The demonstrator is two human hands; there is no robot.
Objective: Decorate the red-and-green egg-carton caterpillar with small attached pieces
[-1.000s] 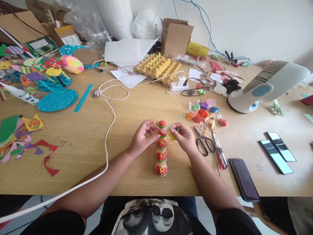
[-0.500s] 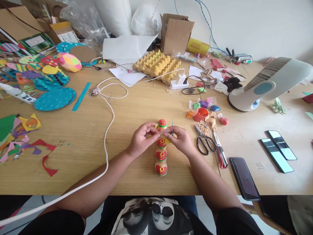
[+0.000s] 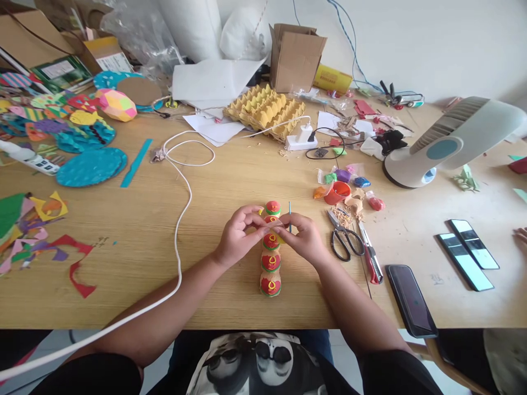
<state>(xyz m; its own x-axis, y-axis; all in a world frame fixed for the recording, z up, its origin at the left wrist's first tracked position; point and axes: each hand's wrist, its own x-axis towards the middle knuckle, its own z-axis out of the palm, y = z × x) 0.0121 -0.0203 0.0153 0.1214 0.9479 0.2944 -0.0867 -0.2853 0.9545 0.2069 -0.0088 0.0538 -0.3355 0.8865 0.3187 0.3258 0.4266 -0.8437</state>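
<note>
My left hand (image 3: pixel 242 230) and my right hand (image 3: pixel 302 233) meet above a row of decorated balls (image 3: pixel 270 263). The balls are red on top with green rims, and yellow loops sit on several of them. Between both hands' pinched fingertips is a small translucent piece (image 3: pixel 272 224), perhaps plastic film; its kind is unclear. A speck of yellow (image 3: pixel 261 212) shows at my left fingers. Beside my right fingers stands a thin blue stick (image 3: pixel 290 214); whether they hold it I cannot tell. The fingers hide part of the row.
Right of my hands lie scissors (image 3: pixel 346 236), a utility knife (image 3: pixel 371 255), a red cup (image 3: pixel 337 192) and bagged clay (image 3: pixel 342 175). A fan (image 3: pixel 436 148) and phones (image 3: pixel 411 299) are farther right. A white cable (image 3: pixel 178 236) crosses my left arm. Another person's hand (image 3: pixel 521 235) shows at the right edge.
My fingertips have come closer together over the translucent piece, which shows less now. Another person's hand has appeared at the right edge. The row of balls stays in place.
</note>
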